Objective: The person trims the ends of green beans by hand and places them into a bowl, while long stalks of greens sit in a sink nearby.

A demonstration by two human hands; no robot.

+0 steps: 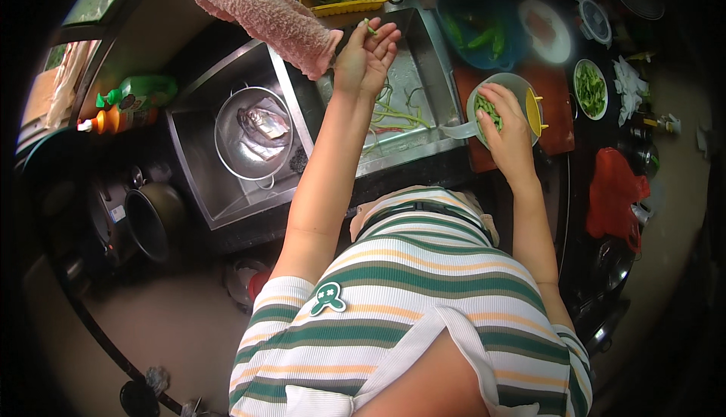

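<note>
My left hand is palm up above the right basin of the steel sink, with a short piece of green bean held by the thumb against the fingers. Below it in that basin lie several long green beans. My right hand reaches into a translucent plastic bowl with a side handle, its fingers touching cut bean pieces. Whether it grips any of them is hidden. The bowl stands on a reddish-brown cutting board.
A metal pot with fish sits in the left basin. A pink towel hangs near my left hand. Behind stands a yellow basket of scraps. Right of the sink are a blue basin with green peppers and a plate with meat.
</note>
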